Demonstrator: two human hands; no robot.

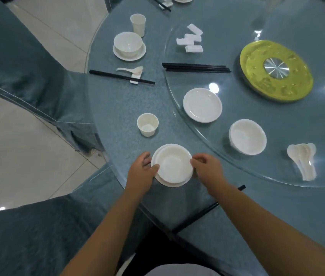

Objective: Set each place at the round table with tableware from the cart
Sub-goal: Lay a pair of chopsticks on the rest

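I am seeing both hands gripping a white bowl (174, 166) sitting on a saucer (158, 177) at the bench (117, 104) edge: left hand (142, 168), right hand (207, 166). A white cup (147, 124) is standing just beyond them.

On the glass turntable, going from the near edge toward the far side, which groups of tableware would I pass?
Spoons → stacked bowls → stacked plates → black chopsticks → white chopstick rests.
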